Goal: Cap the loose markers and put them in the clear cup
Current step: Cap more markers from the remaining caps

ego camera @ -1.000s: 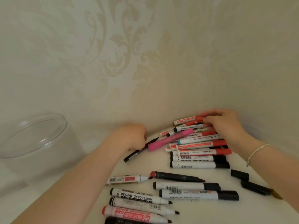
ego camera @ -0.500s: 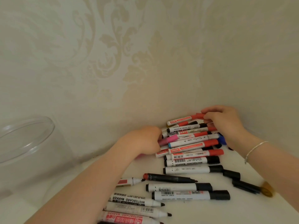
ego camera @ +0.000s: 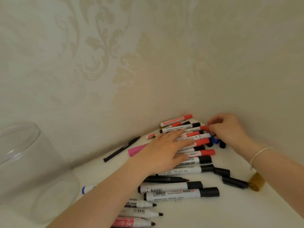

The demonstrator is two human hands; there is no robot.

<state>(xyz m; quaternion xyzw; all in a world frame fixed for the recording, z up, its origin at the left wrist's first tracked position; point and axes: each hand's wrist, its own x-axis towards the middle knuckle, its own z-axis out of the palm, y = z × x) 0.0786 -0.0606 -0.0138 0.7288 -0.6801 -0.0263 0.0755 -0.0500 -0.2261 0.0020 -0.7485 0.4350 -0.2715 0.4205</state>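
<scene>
Against wall corner: left hand flat, fingers spread, pressing capped marker pile, likely to stop rolling. Right hand pinches red cap of one marker, apparently seating it. Uncapped markers near front edge. Clear cup far left, no markers visible inside.

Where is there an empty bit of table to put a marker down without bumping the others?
Bare table shows in front of the two black-capped markers, toward the right arm. Another bare strip lies between the clear cup and the thin black pen. The corner pile under the left hand and right hand is crowded.
</scene>
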